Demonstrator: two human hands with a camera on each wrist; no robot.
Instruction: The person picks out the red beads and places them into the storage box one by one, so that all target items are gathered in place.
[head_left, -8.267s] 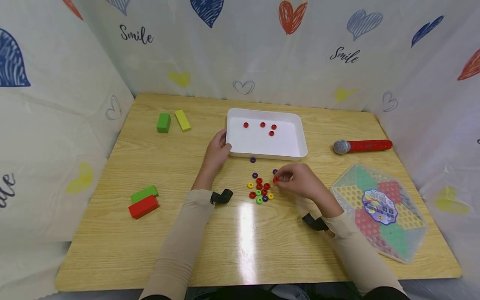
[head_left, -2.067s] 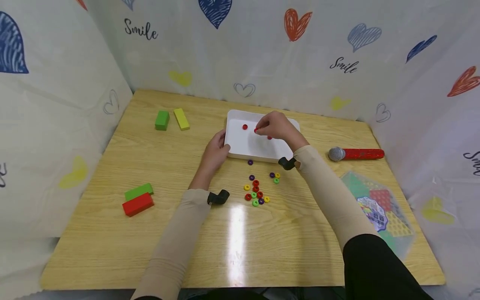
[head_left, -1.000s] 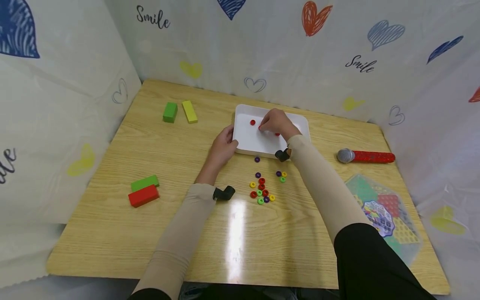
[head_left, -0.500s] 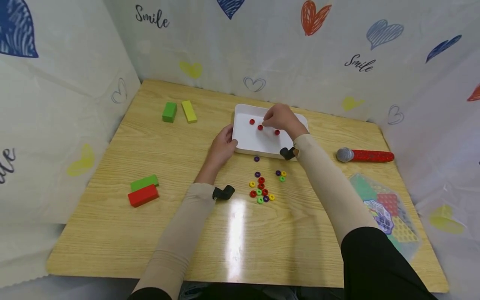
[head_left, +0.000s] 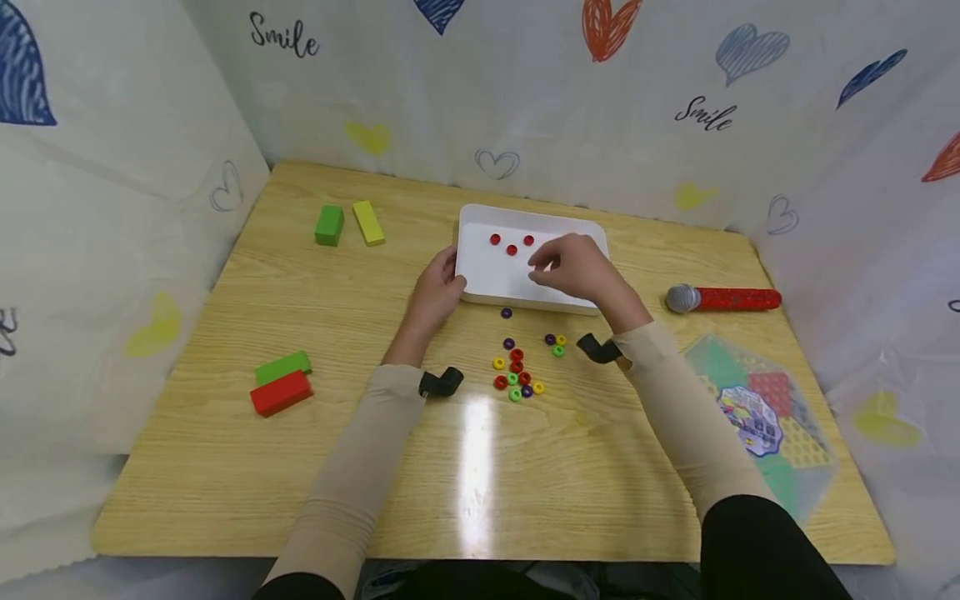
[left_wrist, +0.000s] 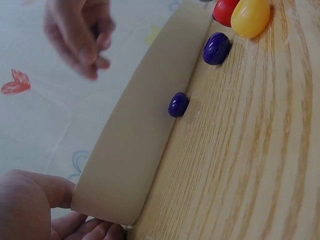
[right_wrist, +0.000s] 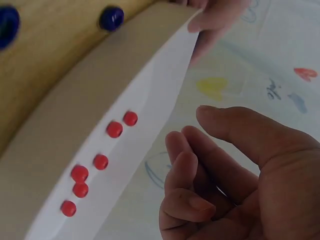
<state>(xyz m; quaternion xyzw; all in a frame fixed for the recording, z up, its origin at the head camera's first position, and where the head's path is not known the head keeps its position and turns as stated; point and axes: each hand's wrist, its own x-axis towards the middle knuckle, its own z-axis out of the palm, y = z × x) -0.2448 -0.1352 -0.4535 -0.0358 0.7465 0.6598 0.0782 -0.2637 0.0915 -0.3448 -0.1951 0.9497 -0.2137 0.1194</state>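
Note:
My left hand [head_left: 435, 292] grips the left edge of a white tray [head_left: 483, 287], thumb on the near side and fingers beneath and behind. Several red beads [head_left: 512, 250] lie inside it; the right wrist view shows red beads [right_wrist: 100, 161] strung out along the tray floor, some hidden from the head view by my right hand. That right hand [head_left: 583, 268] hovers over the tray's right part, thumb and fingertips apart, nothing between them. On the table in front of the tray lie loose red, yellow, green and purple beads [head_left: 517, 367]. A purple bead [left_wrist: 178, 105] sits close to the tray's near wall.
A red microphone [head_left: 723, 299] and a clear hexagonal case [head_left: 772, 417] of coloured pieces lie on the right. Green [head_left: 329, 225] and yellow [head_left: 368, 222] blocks are at the back left; a red block [head_left: 281, 393] and a green block [head_left: 282, 367] lie nearer.
My right hand pinched a red bead by the loose pile, carried it into the tray and shifted beads there. Now it has let go and drawn back rightward. The left hand kept hold.

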